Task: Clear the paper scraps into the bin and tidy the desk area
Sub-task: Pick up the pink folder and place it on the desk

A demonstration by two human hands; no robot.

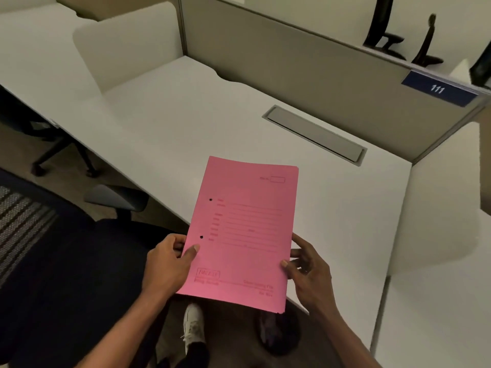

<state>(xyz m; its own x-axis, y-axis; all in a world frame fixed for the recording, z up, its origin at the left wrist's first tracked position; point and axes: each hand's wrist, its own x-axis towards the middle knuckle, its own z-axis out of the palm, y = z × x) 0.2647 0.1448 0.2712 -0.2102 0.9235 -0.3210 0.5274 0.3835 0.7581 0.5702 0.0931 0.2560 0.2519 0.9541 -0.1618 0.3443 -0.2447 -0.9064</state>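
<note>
A pink file folder (244, 229) with printed lines and two punched holes hangs over the front edge of the white desk (186, 123). My left hand (167, 264) grips its left edge with the thumb on top. My right hand (308, 269) holds the right edge, thumb on the cover and fingers behind. No paper scraps and no bin show in this view.
A grey cable flap (316, 134) is set into the desk near the grey partition (292, 65), which carries a blue "111" label (438, 88). A dark office chair (53, 248) stands at the left. White side panels border the desk. My white shoe (194, 328) is on the floor.
</note>
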